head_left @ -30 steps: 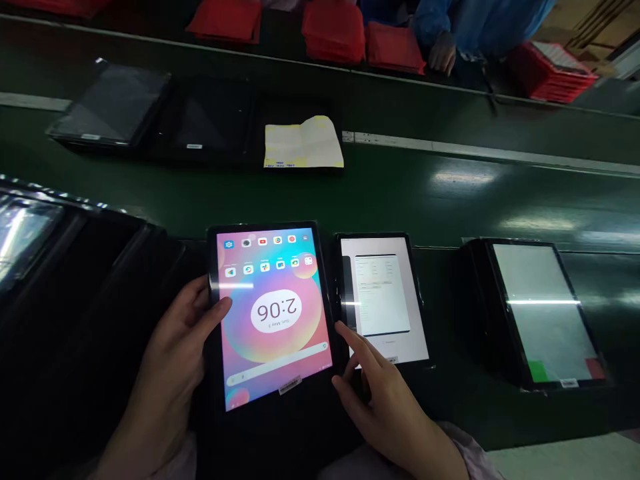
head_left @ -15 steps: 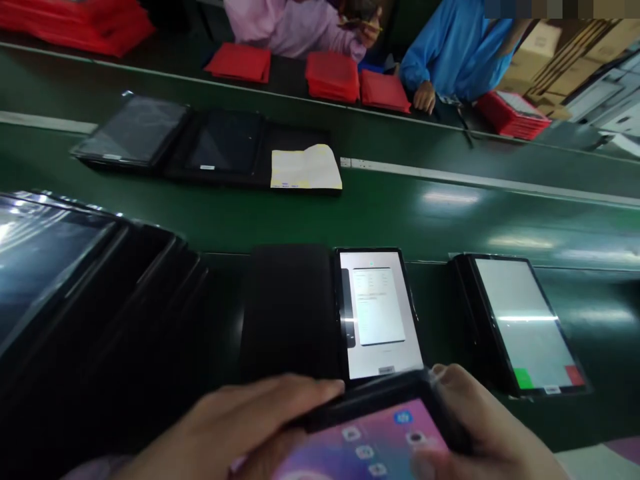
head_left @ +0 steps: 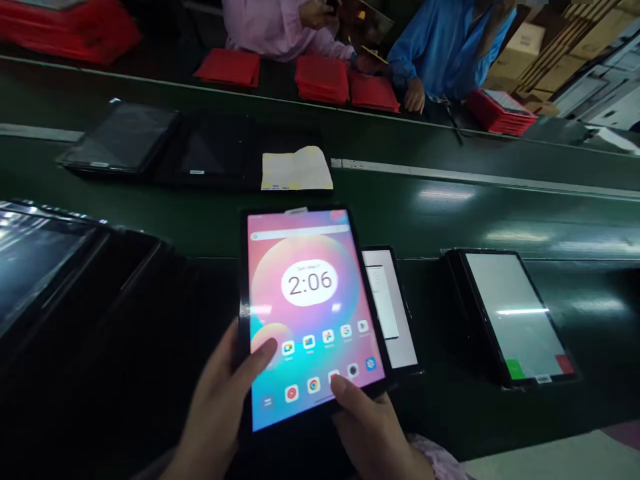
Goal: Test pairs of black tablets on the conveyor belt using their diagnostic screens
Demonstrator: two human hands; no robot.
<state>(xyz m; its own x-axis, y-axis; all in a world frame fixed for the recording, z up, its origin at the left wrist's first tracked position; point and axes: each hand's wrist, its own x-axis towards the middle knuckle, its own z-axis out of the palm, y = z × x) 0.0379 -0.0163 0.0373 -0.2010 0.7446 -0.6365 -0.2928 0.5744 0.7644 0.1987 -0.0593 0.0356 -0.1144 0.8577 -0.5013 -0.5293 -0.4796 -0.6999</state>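
Over the bench (head_left: 380, 213), left fingers (head_left: 258, 363) and right fingers (head_left: 351, 396) grip the tablet (head_left: 310, 310), now turned end-for-end.

The head camera looks forward and down, close over the held tablet (head_left: 311, 312), across the tabletop (head_left: 395, 213) to a far red stack (head_left: 321, 79).

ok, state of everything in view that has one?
Held tablet: on, home screen, 2:06
Partly hidden tablet: on
Right tablet: lit, green and red corners
Back left tablet: screen dark
Back middle tablet: screen dark
Left pile's top tablet: dark, reflecting lights
Paper: uneven top edge
Red packs: piled
Left hand: gripping tablet's left edge
Right hand: gripping lower edge
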